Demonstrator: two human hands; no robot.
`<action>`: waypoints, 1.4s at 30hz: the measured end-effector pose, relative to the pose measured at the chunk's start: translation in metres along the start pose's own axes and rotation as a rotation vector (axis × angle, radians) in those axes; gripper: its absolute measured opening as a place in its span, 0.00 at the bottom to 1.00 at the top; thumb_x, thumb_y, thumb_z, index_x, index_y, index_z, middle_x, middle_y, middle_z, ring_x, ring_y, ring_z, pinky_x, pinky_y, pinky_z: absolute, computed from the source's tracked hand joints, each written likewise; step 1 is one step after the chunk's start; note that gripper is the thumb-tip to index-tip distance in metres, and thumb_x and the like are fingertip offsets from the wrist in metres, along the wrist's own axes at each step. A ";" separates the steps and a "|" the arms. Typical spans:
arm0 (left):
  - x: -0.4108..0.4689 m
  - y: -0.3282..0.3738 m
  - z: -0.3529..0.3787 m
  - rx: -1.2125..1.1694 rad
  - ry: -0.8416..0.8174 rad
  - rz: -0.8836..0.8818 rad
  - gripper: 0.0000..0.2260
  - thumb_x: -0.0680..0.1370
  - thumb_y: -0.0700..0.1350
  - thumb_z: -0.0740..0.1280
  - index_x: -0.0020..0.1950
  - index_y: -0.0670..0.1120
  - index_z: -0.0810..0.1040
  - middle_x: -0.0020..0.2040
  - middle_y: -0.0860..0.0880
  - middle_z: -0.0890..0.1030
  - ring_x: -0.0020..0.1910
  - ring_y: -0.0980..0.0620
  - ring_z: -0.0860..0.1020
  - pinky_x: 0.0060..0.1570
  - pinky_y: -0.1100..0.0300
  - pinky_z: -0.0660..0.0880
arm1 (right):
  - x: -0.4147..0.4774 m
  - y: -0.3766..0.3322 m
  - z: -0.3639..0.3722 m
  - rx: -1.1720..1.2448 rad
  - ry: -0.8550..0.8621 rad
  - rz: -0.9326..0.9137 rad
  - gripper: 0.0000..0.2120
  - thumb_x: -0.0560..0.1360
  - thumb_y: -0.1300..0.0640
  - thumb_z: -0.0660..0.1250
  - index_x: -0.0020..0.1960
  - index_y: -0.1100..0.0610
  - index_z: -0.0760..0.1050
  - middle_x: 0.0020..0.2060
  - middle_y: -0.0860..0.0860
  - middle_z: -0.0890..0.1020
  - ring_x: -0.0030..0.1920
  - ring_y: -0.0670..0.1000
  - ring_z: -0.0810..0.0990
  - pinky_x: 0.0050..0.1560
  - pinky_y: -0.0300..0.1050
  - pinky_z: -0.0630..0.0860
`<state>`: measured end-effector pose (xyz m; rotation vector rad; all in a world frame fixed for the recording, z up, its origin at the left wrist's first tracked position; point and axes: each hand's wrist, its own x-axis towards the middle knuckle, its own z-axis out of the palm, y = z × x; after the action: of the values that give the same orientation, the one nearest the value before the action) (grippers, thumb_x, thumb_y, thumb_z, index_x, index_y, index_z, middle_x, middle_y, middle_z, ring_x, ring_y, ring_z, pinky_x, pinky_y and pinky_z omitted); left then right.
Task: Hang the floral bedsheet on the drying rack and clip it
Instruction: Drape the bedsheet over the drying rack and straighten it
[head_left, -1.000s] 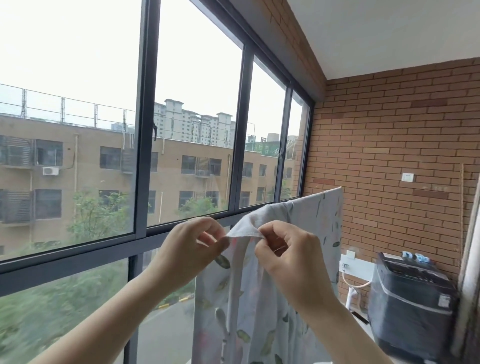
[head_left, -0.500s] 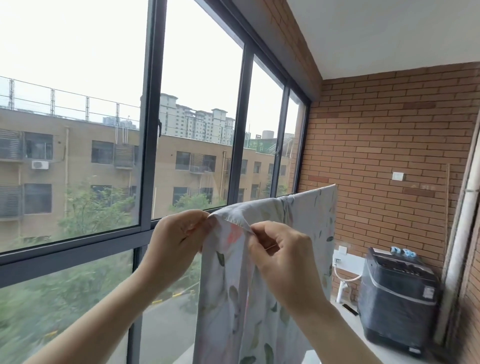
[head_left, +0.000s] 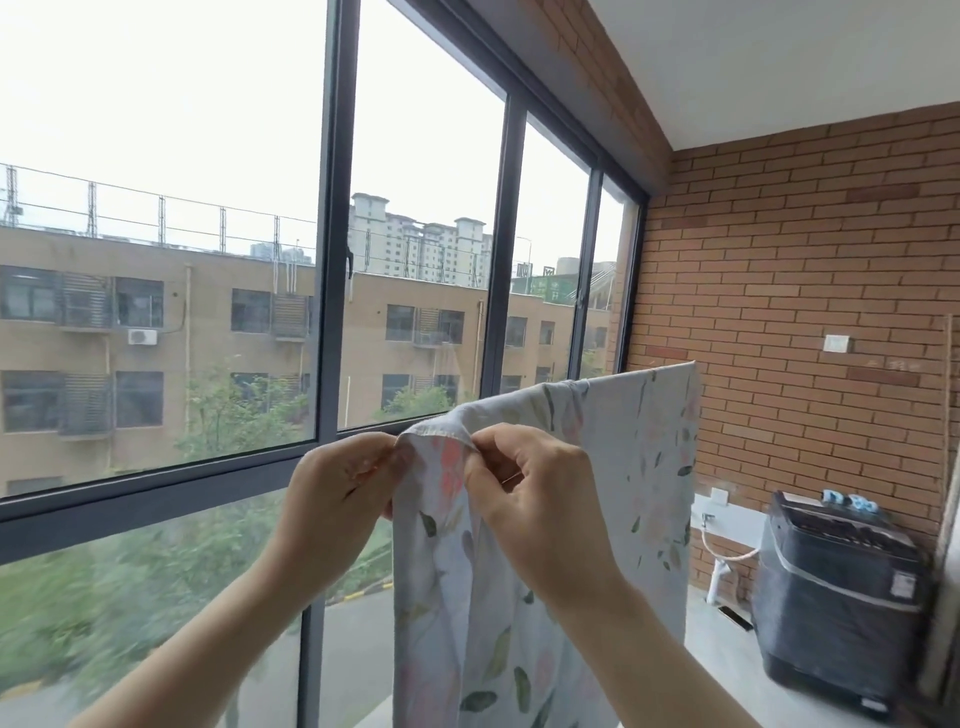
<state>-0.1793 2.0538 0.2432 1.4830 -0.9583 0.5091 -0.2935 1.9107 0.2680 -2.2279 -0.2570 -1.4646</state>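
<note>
The floral bedsheet, pale with green leaves and pink blooms, hangs in front of me and stretches away to the right. Its top edge runs straight, as if draped over a bar hidden under the cloth. My left hand pinches the near top corner from the left. My right hand pinches the same bunched edge from the right, a hand's width away. No clip shows in either hand.
A dark-framed window fills the left. A brick wall closes the far end. A dark washing machine stands at the right, with blue clips on its lid. A tap and hose sit beside it.
Both hands have stayed on the sheet's near corner and drawn the bunched edge closer together. The view has shifted slightly; the sheet's far top edge stays level.
</note>
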 end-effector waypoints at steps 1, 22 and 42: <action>0.000 0.003 -0.002 -0.009 0.006 0.002 0.10 0.75 0.49 0.65 0.39 0.47 0.82 0.33 0.43 0.82 0.30 0.46 0.82 0.32 0.45 0.80 | 0.000 -0.005 0.000 -0.007 -0.001 -0.002 0.07 0.75 0.58 0.68 0.39 0.56 0.80 0.31 0.46 0.79 0.34 0.47 0.77 0.35 0.42 0.74; -0.003 -0.009 -0.074 -0.136 -0.218 0.008 0.12 0.78 0.42 0.65 0.38 0.38 0.81 0.31 0.44 0.82 0.30 0.51 0.83 0.34 0.47 0.81 | -0.022 -0.090 0.051 -0.367 0.198 0.126 0.06 0.73 0.58 0.69 0.37 0.55 0.79 0.29 0.46 0.77 0.32 0.47 0.75 0.32 0.34 0.70; -0.074 -0.073 -0.024 -0.087 -0.381 -0.210 0.08 0.76 0.47 0.70 0.37 0.48 0.80 0.31 0.54 0.81 0.30 0.60 0.79 0.35 0.56 0.77 | -0.108 -0.049 0.063 -0.526 0.074 0.529 0.07 0.73 0.52 0.70 0.50 0.51 0.79 0.43 0.44 0.81 0.39 0.43 0.79 0.40 0.38 0.78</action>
<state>-0.1574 2.0906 0.1458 1.6106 -1.0862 0.0290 -0.3063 1.9936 0.1634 -2.3528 0.7690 -1.4085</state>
